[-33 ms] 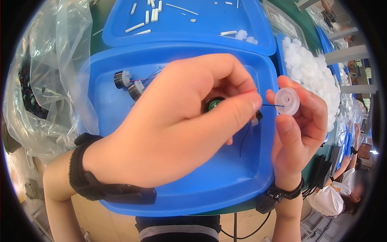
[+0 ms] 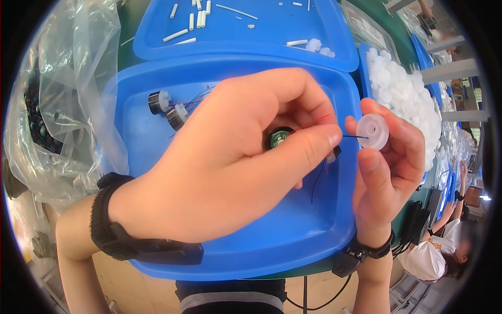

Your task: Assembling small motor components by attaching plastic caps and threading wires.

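Near the middle of the frame, the left hand (image 2: 225,157) pinches a dark blue wire (image 2: 353,136) between thumb and forefinger, a round black part with a green board (image 2: 278,137) partly hidden behind its thumb. The red wire (image 2: 319,120) above the thumb could snag if the grip shifts. Rightward, the blue wire reaches the translucent cap (image 2: 379,133); whether it is threaded I cannot tell. Pushed off-line, it may buckle. Right of centre, the cap sits between the thumb and curled fingers of the right hand (image 2: 389,180).
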Demonstrator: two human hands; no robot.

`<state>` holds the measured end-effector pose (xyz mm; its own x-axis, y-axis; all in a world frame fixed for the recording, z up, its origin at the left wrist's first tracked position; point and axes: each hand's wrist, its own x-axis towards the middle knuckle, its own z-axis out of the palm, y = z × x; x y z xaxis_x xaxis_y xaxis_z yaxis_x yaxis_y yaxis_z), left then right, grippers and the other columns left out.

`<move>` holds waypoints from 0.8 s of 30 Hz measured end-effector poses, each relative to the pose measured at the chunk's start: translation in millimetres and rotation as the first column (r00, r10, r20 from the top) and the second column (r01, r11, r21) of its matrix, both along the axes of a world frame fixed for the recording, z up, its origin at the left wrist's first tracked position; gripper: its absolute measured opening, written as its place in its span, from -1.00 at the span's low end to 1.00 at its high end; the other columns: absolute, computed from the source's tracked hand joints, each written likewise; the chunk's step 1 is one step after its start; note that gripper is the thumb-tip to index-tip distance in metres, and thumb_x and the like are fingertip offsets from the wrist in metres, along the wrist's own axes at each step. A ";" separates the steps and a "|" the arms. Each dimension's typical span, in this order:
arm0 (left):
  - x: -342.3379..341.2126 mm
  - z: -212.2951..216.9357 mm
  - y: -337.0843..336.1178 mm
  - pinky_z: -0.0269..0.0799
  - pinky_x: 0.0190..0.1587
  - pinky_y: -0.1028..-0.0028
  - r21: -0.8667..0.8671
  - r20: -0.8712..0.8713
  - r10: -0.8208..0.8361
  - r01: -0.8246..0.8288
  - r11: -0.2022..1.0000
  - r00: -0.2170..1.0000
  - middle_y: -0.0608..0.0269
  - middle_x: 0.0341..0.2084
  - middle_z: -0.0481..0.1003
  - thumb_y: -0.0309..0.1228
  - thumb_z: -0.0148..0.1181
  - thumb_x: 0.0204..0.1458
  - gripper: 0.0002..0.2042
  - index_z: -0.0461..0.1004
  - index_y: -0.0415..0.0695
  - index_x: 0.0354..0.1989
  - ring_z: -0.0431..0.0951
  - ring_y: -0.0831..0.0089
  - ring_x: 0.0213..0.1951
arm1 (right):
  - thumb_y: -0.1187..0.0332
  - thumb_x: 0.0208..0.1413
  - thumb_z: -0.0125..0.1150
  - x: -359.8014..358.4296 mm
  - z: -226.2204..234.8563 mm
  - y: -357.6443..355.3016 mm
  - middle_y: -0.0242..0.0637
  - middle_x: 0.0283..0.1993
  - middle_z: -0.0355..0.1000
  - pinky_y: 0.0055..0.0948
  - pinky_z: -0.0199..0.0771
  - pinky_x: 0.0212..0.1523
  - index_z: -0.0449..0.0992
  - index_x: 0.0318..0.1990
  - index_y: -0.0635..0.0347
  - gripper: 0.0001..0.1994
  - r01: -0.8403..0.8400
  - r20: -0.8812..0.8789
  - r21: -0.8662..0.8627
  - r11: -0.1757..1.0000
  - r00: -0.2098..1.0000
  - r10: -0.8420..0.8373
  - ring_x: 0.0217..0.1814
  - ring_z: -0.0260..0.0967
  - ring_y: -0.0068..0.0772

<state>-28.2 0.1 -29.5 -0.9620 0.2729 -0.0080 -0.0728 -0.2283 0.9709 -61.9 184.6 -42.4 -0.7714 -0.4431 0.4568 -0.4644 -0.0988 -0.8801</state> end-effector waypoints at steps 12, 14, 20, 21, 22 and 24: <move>0.8 -4.5 1.9 0.25 -0.51 0.70 -0.194 -0.325 0.075 -0.144 0.970 0.943 0.30 -0.53 0.35 -0.63 -0.03 -0.07 -0.95 0.31 -0.29 -0.40 0.33 0.66 -0.50 | 0.51 -0.15 0.19 -3.7 -1.3 1.7 0.03 -0.06 0.28 -0.35 0.20 0.02 0.28 -0.15 0.25 -0.65 -0.065 -0.114 0.064 0.996 0.991 0.072 0.02 0.25 -0.17; 1.4 -7.6 2.0 0.24 -0.50 0.71 -0.219 -0.384 0.064 -0.158 0.963 0.921 0.32 -0.53 0.35 -0.64 -0.01 -0.09 -0.94 0.32 -0.29 -0.41 0.33 0.68 -0.50 | 0.51 -0.16 0.19 -3.5 -0.6 0.5 0.03 -0.06 0.29 -0.35 0.19 0.03 0.28 -0.15 0.25 -0.65 -0.079 -0.107 0.064 0.995 0.991 0.086 0.03 0.23 -0.16; 1.2 -4.3 1.6 0.21 -0.49 0.72 -0.290 -0.461 0.060 -0.214 0.933 0.885 0.35 -0.57 0.36 -0.67 0.01 -0.13 -0.92 0.34 -0.28 -0.43 0.33 0.70 -0.51 | 0.49 -0.18 0.20 -5.8 -3.0 1.9 0.01 -0.09 0.29 -0.38 0.21 0.00 0.29 -0.15 0.24 -0.64 -0.077 -0.146 0.074 0.994 0.985 0.087 0.00 0.25 -0.19; 1.4 -3.5 1.1 0.20 -0.49 0.72 -0.289 -0.466 0.071 -0.227 0.930 0.882 0.35 -0.57 0.36 -0.67 0.01 -0.13 -0.92 0.35 -0.27 -0.43 0.32 0.70 -0.52 | 0.49 -0.18 0.21 -5.5 -3.0 1.5 0.00 -0.10 0.29 -0.39 0.22 -0.02 0.29 -0.15 0.24 -0.64 -0.072 -0.142 0.069 0.995 0.987 0.081 -0.02 0.26 -0.21; 1.6 -2.9 0.7 0.20 -0.49 0.73 -0.287 -0.465 0.076 -0.231 0.930 0.882 0.35 -0.57 0.36 -0.67 0.02 -0.13 -0.92 0.35 -0.27 -0.43 0.32 0.70 -0.52 | 0.49 -0.18 0.21 -5.2 -2.7 1.1 0.00 -0.11 0.29 -0.40 0.22 -0.03 0.29 -0.16 0.24 -0.64 -0.071 -0.136 0.070 0.995 0.987 0.080 -0.04 0.26 -0.23; 1.0 -3.6 0.5 0.19 -0.50 0.73 -0.298 -0.476 0.071 -0.237 0.925 0.877 0.35 -0.57 0.36 -0.67 0.02 -0.14 -0.92 0.35 -0.27 -0.44 0.31 0.70 -0.53 | 0.48 -0.19 0.21 -4.8 -2.1 2.3 -0.02 -0.12 0.28 -0.42 0.23 -0.06 0.29 -0.16 0.24 -0.63 -0.068 -0.124 0.084 0.994 0.989 0.078 -0.08 0.27 -0.28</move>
